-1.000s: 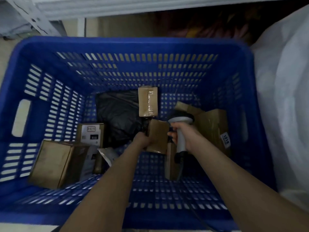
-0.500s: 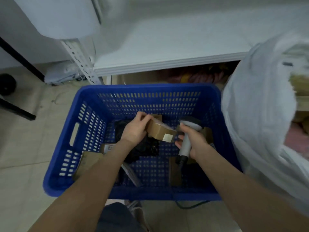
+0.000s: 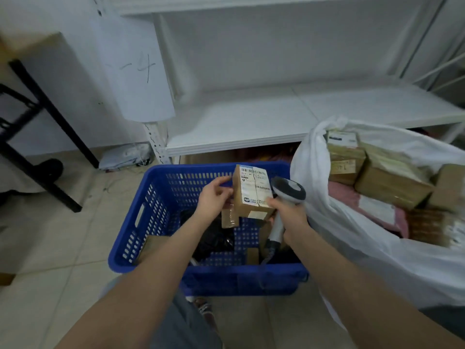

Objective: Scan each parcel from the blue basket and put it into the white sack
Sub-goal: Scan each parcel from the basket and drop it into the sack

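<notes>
A small cardboard parcel (image 3: 252, 191) with a white printed label facing me is held above the blue basket (image 3: 156, 215). My left hand (image 3: 214, 197) grips its left side. My right hand (image 3: 289, 212) grips the grey-and-white handheld scanner (image 3: 289, 191), whose head sits just right of the parcel, and a right fingertip touches the parcel's lower right corner. Inside the basket lie a black bag (image 3: 214, 238) and several more cardboard parcels (image 3: 229, 217). The white sack (image 3: 352, 238) stands open at the right, with several boxes (image 3: 392, 182) in it.
A white shelf unit (image 3: 251, 122) stands behind the basket. A black metal frame with a wheel (image 3: 50, 170) is at the left on the tiled floor (image 3: 63, 248). The scanner's cable (image 3: 266, 258) drops into the basket. My knee and shoe (image 3: 203, 308) show below the basket.
The parcel came up out of the basket and turned so its label faces me. My head rose, widening the view to the shelf and sack. The scanner rose alongside the parcel.
</notes>
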`<state>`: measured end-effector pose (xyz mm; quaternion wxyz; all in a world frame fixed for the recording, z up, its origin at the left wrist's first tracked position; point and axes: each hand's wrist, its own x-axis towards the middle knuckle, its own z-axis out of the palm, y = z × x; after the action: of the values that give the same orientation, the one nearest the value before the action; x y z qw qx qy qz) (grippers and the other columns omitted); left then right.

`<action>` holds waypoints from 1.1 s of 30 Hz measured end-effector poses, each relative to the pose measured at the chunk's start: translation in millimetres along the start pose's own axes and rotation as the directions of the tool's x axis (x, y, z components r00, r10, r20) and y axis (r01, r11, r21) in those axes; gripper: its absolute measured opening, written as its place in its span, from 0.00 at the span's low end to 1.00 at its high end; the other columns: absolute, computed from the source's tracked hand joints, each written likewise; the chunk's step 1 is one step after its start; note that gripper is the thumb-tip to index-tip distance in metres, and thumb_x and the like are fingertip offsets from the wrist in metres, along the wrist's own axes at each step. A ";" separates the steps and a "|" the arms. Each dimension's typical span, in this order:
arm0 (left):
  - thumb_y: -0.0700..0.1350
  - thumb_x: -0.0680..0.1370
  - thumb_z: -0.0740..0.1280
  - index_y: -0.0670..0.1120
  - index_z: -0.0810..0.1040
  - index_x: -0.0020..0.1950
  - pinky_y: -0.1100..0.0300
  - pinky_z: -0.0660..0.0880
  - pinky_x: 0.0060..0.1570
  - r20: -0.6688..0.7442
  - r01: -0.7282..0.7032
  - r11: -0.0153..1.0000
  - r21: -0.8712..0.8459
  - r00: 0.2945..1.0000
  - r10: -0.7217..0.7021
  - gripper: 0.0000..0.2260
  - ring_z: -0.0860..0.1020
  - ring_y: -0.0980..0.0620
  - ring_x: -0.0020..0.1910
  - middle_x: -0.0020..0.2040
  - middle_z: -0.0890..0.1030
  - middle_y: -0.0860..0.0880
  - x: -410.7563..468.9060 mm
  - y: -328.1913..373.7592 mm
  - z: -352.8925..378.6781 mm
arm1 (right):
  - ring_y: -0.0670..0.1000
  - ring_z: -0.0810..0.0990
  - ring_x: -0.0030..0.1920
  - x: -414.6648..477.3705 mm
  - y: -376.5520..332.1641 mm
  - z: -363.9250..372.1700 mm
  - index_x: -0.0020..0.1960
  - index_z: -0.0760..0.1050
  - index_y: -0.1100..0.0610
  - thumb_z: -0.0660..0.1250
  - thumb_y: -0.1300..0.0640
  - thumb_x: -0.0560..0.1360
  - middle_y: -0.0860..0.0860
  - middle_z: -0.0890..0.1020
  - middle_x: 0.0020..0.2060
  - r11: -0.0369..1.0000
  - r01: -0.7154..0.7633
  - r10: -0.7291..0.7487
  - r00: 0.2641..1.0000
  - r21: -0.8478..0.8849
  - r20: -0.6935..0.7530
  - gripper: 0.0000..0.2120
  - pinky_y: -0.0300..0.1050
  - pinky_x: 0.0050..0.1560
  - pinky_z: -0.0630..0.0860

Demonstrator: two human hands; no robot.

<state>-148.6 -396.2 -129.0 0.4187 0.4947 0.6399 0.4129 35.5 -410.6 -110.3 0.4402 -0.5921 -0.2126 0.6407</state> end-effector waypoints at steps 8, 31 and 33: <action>0.46 0.77 0.69 0.43 0.79 0.58 0.52 0.79 0.53 0.184 0.320 0.906 -0.278 0.943 -0.277 0.12 0.83 0.50 0.50 0.49 0.85 0.47 -41.7 21.7 13.2 | 0.52 0.83 0.46 -41.8 4.9 -28.5 0.46 0.78 0.53 0.74 0.59 0.71 0.52 0.85 0.44 0.959 0.216 -0.221 0.975 -0.185 -0.004 0.07 0.51 0.51 0.81; 0.38 0.78 0.67 0.43 0.74 0.64 0.51 0.79 0.51 0.024 0.199 0.948 -0.250 0.980 -0.200 0.15 0.81 0.47 0.53 0.57 0.82 0.46 -60.3 34.8 49.7 | 0.49 0.73 0.27 -120.2 15.2 -97.5 0.35 0.76 0.62 0.67 0.67 0.72 0.54 0.78 0.26 0.924 0.214 -0.196 0.977 -0.318 0.087 0.07 0.40 0.29 0.71; 0.38 0.78 0.67 0.43 0.74 0.64 0.51 0.79 0.51 0.036 0.187 0.951 -0.245 0.982 -0.183 0.15 0.81 0.47 0.53 0.57 0.82 0.46 -60.1 39.8 53.2 | 0.49 0.74 0.27 -121.0 13.3 -99.4 0.35 0.77 0.62 0.68 0.67 0.72 0.55 0.78 0.27 0.926 0.215 -0.200 0.977 -0.309 0.079 0.07 0.41 0.30 0.72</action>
<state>-77.3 -442.2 -100.3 0.5182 0.3792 0.6241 0.4452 114.6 -540.9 -72.4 0.3999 -0.6142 -0.3839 0.5616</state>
